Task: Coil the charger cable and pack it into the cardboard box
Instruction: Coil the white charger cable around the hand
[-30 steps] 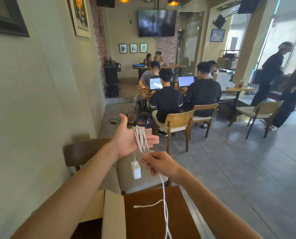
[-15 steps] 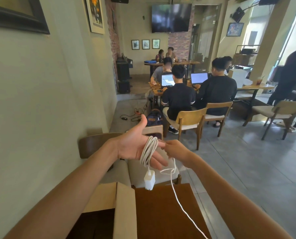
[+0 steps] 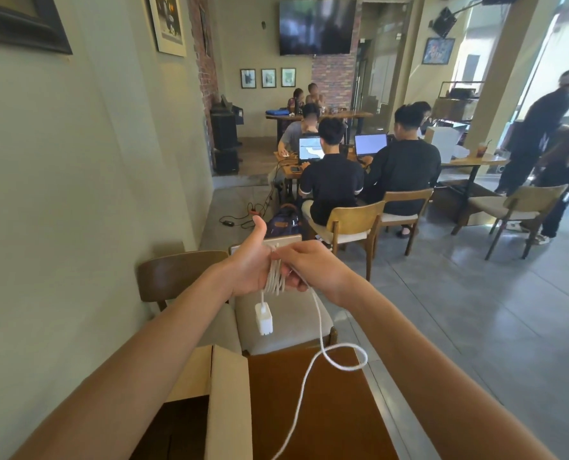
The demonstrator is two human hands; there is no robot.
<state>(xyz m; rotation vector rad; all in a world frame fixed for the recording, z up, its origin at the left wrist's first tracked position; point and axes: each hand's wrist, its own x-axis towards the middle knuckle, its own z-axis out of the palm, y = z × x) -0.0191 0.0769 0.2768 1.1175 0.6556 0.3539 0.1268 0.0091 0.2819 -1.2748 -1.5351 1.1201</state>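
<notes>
My left hand (image 3: pixel 251 265) is held out, thumb up, with several loops of the white charger cable (image 3: pixel 274 277) wound around its fingers. The white charger plug (image 3: pixel 264 318) dangles below that hand on a short length of cable. My right hand (image 3: pixel 313 267) pinches the cable right against the coil, covering the left fingertips. The loose cable runs down from it, forms a loop (image 3: pixel 344 356) above the table and leaves the frame at the bottom. The open cardboard box (image 3: pixel 225 403) stands at the lower left, its flaps up; its inside is mostly hidden by my left arm.
The box stands on a brown table (image 3: pixel 326 410). A cushioned chair (image 3: pixel 286 313) faces me across it, against the wall on the left. Beyond are wooden chairs (image 3: pixel 351 220), people at laptops, and people standing at the far right on the tiled floor.
My right hand has carried the cable up over my left fingers and now sits on top of the coil. The loose cable has formed a loop above the table. The plug still dangles.
</notes>
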